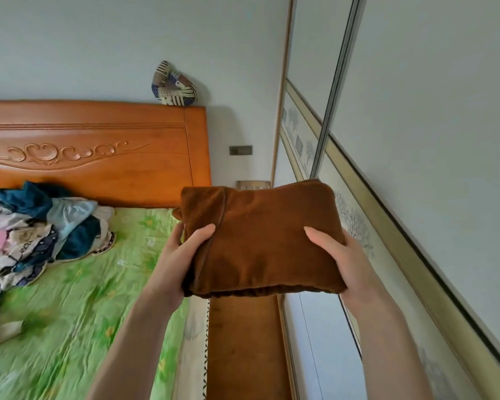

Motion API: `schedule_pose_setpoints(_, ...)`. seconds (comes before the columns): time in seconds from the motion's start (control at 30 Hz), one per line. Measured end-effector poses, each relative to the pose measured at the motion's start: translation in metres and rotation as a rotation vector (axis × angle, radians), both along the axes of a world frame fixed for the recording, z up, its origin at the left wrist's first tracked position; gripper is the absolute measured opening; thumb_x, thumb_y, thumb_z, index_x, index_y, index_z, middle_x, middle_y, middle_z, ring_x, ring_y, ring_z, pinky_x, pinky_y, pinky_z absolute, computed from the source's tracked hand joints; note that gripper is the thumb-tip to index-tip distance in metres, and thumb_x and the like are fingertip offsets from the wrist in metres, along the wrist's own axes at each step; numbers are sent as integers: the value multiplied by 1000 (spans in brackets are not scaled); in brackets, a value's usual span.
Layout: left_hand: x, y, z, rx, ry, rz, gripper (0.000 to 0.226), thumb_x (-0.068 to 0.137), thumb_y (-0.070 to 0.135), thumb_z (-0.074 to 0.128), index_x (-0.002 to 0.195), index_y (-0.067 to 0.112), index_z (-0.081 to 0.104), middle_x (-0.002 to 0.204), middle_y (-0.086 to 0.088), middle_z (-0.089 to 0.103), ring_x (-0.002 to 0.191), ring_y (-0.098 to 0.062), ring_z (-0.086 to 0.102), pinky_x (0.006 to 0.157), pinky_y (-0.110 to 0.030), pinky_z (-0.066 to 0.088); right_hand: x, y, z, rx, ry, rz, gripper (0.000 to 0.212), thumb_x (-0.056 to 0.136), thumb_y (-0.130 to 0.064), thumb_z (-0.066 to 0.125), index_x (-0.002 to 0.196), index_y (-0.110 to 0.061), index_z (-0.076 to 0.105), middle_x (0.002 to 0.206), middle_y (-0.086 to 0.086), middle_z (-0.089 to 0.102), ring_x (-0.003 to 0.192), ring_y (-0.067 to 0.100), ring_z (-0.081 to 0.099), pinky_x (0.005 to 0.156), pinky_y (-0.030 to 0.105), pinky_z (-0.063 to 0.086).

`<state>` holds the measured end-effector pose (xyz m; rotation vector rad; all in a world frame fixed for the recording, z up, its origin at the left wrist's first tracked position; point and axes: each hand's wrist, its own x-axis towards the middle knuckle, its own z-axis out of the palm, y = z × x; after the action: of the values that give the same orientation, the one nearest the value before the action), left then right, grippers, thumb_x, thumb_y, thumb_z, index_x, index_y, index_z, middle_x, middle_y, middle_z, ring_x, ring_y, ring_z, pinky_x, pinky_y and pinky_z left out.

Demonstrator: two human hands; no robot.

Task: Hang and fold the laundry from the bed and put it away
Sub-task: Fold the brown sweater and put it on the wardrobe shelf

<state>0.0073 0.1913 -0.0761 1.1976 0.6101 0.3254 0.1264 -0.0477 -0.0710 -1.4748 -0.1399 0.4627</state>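
Observation:
A folded brown fleece garment [260,238] is held up in the air between the bed and the wardrobe. My left hand [182,255] grips its left edge, thumb on top and fingers underneath. My right hand [341,261] grips its right edge the same way. A heap of unfolded laundry [41,232], blue, white, pink and patterned, lies on the green sheet of the bed [78,307] at the left, near the headboard.
An orange wooden headboard [98,151] backs the bed, with a patchwork cloth item [173,85] on its top corner. A sliding-door wardrobe [401,168] fills the right side. A narrow wooden floor strip [243,347] runs between bed and wardrobe.

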Motion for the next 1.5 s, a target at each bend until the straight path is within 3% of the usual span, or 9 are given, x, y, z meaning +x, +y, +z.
schedule_pose_setpoints(0.33,115,65,2,-33,-12,-67,52,91,42,75,136,53,50,127,4,68,104,-26,75,78,-42,64,103,61,12,23,32,-14,47,76,-41,81,121,-38,65,102,-14,79,90,13,78,69,31,64)
schedule_pose_setpoints(0.53,204,115,-9,-83,-22,-226,62,87,45,75,139,60,46,129,4,66,96,-21,78,78,-43,65,169,105,12,22,34,-115,53,71,-46,80,120,-41,63,98,-17,78,84,10,78,63,25,61)
schedule_pose_setpoints(0.77,328,186,-13,-48,-68,-356,71,82,32,80,143,51,49,133,2,68,105,-23,76,85,-42,63,251,165,10,-29,42,-250,63,78,-54,79,136,-42,59,121,-12,75,108,19,74,94,44,62)
schedule_pose_setpoints(0.87,368,203,-15,-86,-66,-400,69,84,33,78,142,55,49,134,4,67,110,-26,74,88,-44,61,273,178,13,-155,-38,-300,58,85,-65,65,138,-46,52,127,-16,68,112,14,69,94,35,60)
schedule_pose_setpoints(1.0,398,209,-18,-195,-88,-452,63,85,31,75,138,57,52,135,2,68,114,-28,73,82,-43,64,284,178,11,-471,-219,-421,52,95,-70,45,135,-40,57,120,-20,66,106,6,67,84,24,56)
schedule_pose_setpoints(1.1,406,210,-21,-226,-117,-463,60,86,30,71,137,55,53,136,1,67,116,-29,72,79,-42,65,288,168,4,-1058,-855,-788,33,107,-42,52,127,-21,70,109,-9,72,94,13,71,75,23,53)
schedule_pose_setpoints(1.2,405,209,-22,-258,-100,-499,66,86,30,71,143,54,49,140,-2,64,118,-33,69,76,-43,65,293,150,4,-1355,-1419,-1002,22,105,-9,60,121,-9,76,121,6,74,110,27,70,93,36,54)
schedule_pose_setpoints(1.33,407,205,-22,-266,-86,-559,77,81,28,73,148,55,44,140,-2,62,118,-34,68,71,-40,65,296,120,16,-1716,-1360,-813,41,107,-18,54,147,-12,58,163,11,42,153,34,35,124,53,29)
schedule_pose_setpoints(1.5,403,188,-18,-250,-71,-600,74,82,34,76,144,58,43,138,0,61,116,-34,69,73,-44,64,288,105,18,-1976,-1148,-643,70,109,-35,44,168,-17,12,175,9,-2,162,30,-6,130,46,-3)
